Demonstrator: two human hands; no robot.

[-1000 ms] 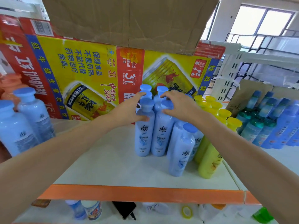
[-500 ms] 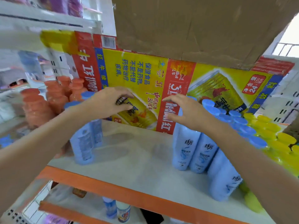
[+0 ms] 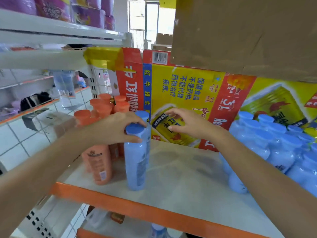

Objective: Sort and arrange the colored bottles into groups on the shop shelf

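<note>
On the white shelf (image 3: 180, 179) a light blue bottle (image 3: 136, 160) with a blue cap stands upright near the front edge. A second blue bottle (image 3: 143, 115) stands right behind it. My left hand (image 3: 116, 129) grips the front bottle round its cap and neck. Orange bottles (image 3: 98, 162) crowd the shelf's left end, touching the blue one. My right hand (image 3: 187, 124) hovers mid-shelf with loosely curled fingers, holding nothing. A large group of blue bottles (image 3: 267, 150) fills the right side.
A red and yellow printed carton (image 3: 185, 93) forms the back wall of the shelf, with a brown cardboard box (image 3: 240, 31) above it. The shelf's orange front lip (image 3: 154, 212) runs across. Purple packs (image 3: 56, 7) sit on an upper shelf at left.
My view swung left along the shelf. My left hand travelled from the right-hand blue group to the two blue bottles beside the orange ones and took hold of the front one. My right hand followed, empty.
</note>
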